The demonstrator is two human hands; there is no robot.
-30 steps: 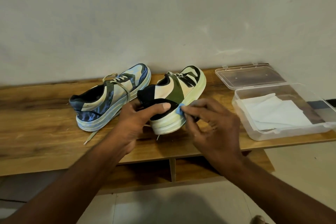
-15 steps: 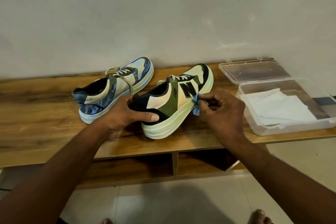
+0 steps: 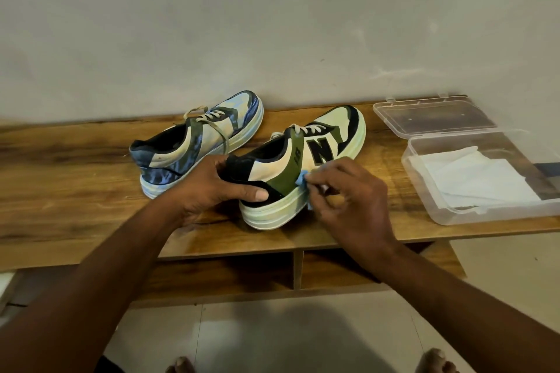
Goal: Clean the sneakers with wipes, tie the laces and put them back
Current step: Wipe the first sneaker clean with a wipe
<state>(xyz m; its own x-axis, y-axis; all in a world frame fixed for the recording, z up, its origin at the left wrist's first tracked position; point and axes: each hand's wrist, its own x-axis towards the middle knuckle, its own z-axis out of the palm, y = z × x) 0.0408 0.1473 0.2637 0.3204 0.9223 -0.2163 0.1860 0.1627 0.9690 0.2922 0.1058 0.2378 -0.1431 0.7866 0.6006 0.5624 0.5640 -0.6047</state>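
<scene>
Against a plain pale wall we see a wooden bench bearing two sneakers. On the nearer sneaker, cream, olive and black with a large black "N" on its side, our left hand grips the heel, thumb lying along the black band above the sole and fingers curled round the back. Our right hand pinches a small blue wipe between curled fingers and holds it against the olive panel, just above the pale thick sole. This sneaker stands upright near the bench's front edge, toe pointing away and to the right. Its mate, tinted blue, stands just beside it on the left, laces loose across the tongue. Well to the right we note a clear plastic box, its hinged lid lying open behind it, with white wipes inside. Below the bench top we see open shelf compartments and a tiled floor.
</scene>
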